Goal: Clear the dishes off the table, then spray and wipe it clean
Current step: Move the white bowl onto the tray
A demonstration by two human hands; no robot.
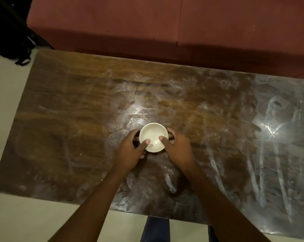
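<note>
Step in hand: lifting the bowl off the table; in my judgement this is the clearing stage, with spraying and wiping not yet begun.
Bowl, place: on the table, a little toward 6 o'clock from the tabletop's middle, and the only dish in view.
Left hand: at the bowl's 8 o'clock, its fingers curled against the outer wall and the thumb hooked over the rim, so it grips the bowl.
Right hand: at the bowl's 4 o'clock, gripping the same way, thumb inside the rim and the other fingers round the outside.
Bowl, facing: upright, mouth up toward the camera, base on the wood; it looks empty.
Bowl, long axis: none to speak of. It is round, so its only axis runs straight up through the centre.
Doing it well: keep the two grips opposite each other across the rim and raise both hands together so the mouth stays level. Lift straight up before carrying it off toward 6 o'clock, rather than dragging it through the smears.
Risk: thumbs on a smooth inner wall could slip, so the outside fingers should bear the weight.
Table, state: whitish streaks over much of the top, heaviest toward 3 o'clock.
</note>
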